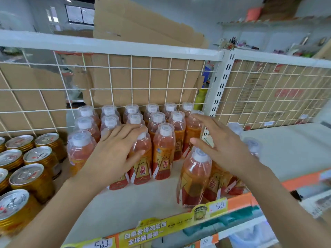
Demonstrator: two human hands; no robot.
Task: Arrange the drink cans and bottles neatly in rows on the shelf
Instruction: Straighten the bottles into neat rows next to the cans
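The shop shelf (286,149) before me is a pale board backed by a white wire grid (143,77), with flattened brown cardboard (143,24) standing behind the grid and a white slotted post (223,81) to the right of it. Along the shelf's front lip runs a yellow and orange price strip (152,230) with Chinese print and a small price tag (217,205).

At the left end stand the gold drink cans (34,176), upright with their silver tops up, set close in rows that run from the front edge towards the grid. Just beside them, in the middle of the shelf, the orange drink bottles (163,140) stand upright in rows reaching back to the grid, each with a white cap under a clear cover.

A few loose bottles (195,176) stand apart from that block, at the front right near the lip, crowded together unevenly.

My left hand (114,151) is on a front-row bottle (141,169) of the block: my fingers curl over its top and my thumb presses against its front, so I am gripping it round the shoulder.

My right hand (222,145) lies over the loose group, thumb and fingers spread wide, with a bottle label showing between thumb and forefinger. Whether it actually clasps a bottle I cannot tell.
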